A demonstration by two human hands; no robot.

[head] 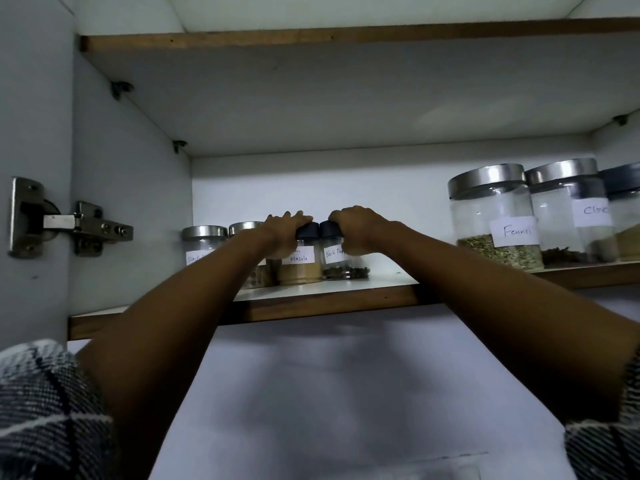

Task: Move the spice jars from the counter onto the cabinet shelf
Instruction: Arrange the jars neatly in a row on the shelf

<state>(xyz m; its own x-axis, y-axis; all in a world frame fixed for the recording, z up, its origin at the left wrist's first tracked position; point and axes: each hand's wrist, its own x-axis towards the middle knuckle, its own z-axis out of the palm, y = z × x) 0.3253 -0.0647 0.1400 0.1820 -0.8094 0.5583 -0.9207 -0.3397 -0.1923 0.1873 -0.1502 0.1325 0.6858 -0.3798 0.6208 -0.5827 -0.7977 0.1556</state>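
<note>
Masala jar (300, 263) and Black Pepper jar (337, 261), both black-capped, stand touching on cabinet shelf (332, 292), frame centre. Left hand (282, 233) fingers curl round masala jar; right hand (356, 232) fingers curl round pepper jar. Judged: both placed, release left; counter unseen. At 9 o'clock, steel-lidded jar (204, 245), label partly readable "Black". At 3 o'clock, "Fennel" jar (495, 220), then "Clo…" jar (571, 213).
</note>
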